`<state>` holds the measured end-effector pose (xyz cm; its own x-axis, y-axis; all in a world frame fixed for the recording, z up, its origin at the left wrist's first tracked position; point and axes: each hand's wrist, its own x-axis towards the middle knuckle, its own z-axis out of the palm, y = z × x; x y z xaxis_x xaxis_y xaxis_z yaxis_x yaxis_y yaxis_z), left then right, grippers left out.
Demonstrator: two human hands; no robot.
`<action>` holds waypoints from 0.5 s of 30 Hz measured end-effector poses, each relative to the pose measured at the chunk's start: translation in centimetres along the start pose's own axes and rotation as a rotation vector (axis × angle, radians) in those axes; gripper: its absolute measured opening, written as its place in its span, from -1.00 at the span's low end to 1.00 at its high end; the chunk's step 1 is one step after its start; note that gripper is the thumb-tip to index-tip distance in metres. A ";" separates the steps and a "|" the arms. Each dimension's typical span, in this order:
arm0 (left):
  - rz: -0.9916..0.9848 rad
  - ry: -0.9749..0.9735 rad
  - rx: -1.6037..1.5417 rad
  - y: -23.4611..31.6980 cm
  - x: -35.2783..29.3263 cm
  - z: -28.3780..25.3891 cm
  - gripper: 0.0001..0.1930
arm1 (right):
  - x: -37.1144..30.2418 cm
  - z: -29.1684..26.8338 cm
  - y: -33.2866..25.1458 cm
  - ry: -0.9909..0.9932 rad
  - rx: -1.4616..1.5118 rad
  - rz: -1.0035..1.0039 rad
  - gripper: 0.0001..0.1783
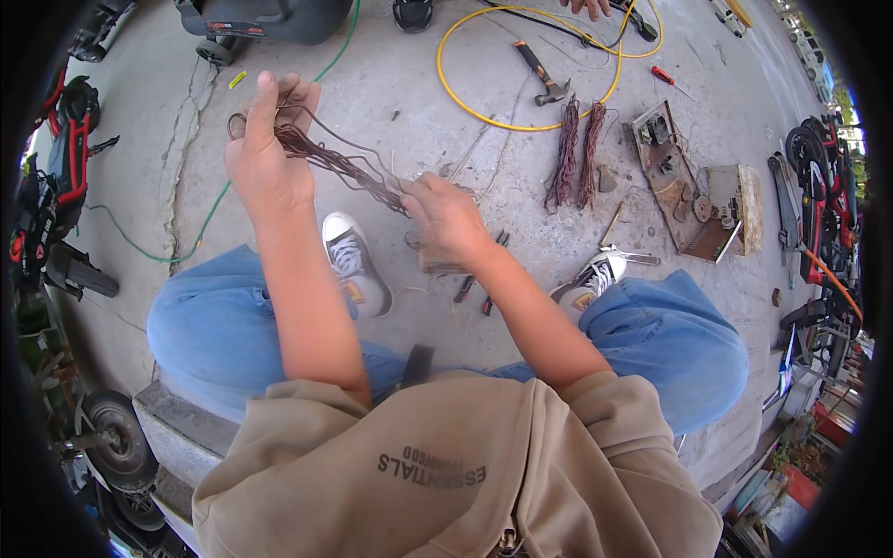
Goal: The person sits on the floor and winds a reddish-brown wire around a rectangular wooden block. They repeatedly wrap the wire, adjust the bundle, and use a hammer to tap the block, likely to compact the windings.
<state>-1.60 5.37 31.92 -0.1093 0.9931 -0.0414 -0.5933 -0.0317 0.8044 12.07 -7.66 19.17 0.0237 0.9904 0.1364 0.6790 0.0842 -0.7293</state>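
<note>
Head view: left hand (272,160) holds brown wires (346,165), which right hand (448,223) apparently grips too.

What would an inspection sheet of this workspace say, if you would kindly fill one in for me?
Surface: grey concrete ground, with a crack down its left side.
Job's things: brown wires, loosely bunched and held off the ground; two similar wire bundles lie side by side to the right.
Clutter: hammer, red screwdriver and an opened, worn metal box with parts inside.
Grip: left hand holds one end of the brown wires, right hand the other.
Cables: yellow loop, cable or hose unclear; green line at left.
Surroundings: red-and-black vehicles on both sides; another person's hand at the top edge.
</note>
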 end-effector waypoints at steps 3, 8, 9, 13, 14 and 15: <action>0.076 -0.053 0.027 1.0 -1.2 0.5 -0.72 | 0.4 -1.2 0.0 0.289 -0.175 -0.259 -0.54; -0.028 -0.428 -0.040 1.4 -7.2 4.7 -0.62 | 0.5 -0.7 -2.9 0.291 0.516 0.081 -0.69; -0.066 -0.507 -0.066 1.3 -7.9 5.0 -0.59 | 0.0 -0.5 -2.8 0.154 0.707 0.174 -0.72; -0.116 -0.458 -0.034 1.0 -7.6 5.3 -0.53 | -0.3 -0.8 -3.3 0.250 0.672 0.201 -0.81; -0.096 -0.437 -0.017 0.9 -7.5 5.4 -0.52 | 0.0 -1.1 -3.1 0.234 0.652 0.200 -0.80; -0.074 -0.414 -0.004 0.8 -7.4 5.4 -0.50 | 0.3 -1.4 -2.8 0.216 0.630 0.199 -0.80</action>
<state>3.02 -1.39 36.09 0.2633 0.9540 0.1431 -0.5903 0.0420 0.8061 11.19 -7.76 22.23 0.2933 0.9551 0.0428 0.0926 0.0162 -0.9956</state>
